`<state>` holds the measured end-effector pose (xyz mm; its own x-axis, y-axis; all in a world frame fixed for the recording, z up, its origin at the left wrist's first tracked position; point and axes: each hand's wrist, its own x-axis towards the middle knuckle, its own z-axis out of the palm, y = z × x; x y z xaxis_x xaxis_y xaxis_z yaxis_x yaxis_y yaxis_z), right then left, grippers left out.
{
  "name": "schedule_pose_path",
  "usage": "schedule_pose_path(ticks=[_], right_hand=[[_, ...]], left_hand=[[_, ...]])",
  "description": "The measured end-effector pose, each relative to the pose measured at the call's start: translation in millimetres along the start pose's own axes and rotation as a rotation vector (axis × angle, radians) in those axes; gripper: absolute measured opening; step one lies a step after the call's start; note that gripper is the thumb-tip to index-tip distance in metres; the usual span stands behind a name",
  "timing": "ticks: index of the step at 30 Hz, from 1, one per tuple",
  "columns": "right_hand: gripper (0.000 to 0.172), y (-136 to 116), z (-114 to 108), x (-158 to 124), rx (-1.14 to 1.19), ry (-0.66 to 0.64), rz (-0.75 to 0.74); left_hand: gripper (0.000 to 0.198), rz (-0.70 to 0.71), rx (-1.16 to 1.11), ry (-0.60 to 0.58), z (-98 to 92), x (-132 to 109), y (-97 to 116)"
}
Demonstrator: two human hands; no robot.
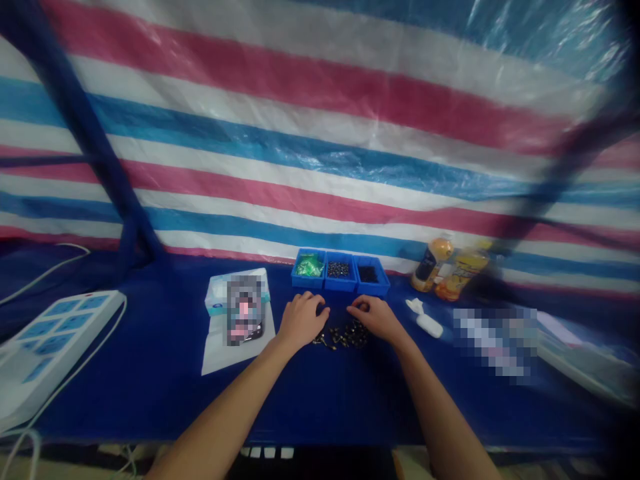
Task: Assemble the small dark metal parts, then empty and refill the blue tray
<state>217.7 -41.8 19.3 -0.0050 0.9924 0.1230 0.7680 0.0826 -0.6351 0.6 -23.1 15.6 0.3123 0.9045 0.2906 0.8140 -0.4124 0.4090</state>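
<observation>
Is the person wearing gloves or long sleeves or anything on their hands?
No. The left hand and the right hand are bare, with no gloves. No sleeves show either, right down to the bottom edge of the picture. I can't make out any watch, bracelet or ring.

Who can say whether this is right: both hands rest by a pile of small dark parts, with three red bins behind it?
The head view shows the three bins blue, not red. The left hand and right hand do rest by the pile.
</observation>
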Motion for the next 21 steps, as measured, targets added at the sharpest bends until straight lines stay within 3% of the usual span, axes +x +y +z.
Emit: schedule_pose_path(ticks=[5,10,21], right_hand=[[0.029,-1,-2,-6,-0.194,-0.120,-0.077],[0.018,-3,0,-6,-0.188,-0.144,-0.141],[0.015,-1,8,-5,-0.203,-0.091,-0.169]], left_hand=[[0.026,0.036,-0.026,-0.055,6.0,-3,3],[0.023,0.050,-0.092,-0.076,11.3,-4,6],[0.020,0.058,-0.198,-0.079,8.9,-1,4]])
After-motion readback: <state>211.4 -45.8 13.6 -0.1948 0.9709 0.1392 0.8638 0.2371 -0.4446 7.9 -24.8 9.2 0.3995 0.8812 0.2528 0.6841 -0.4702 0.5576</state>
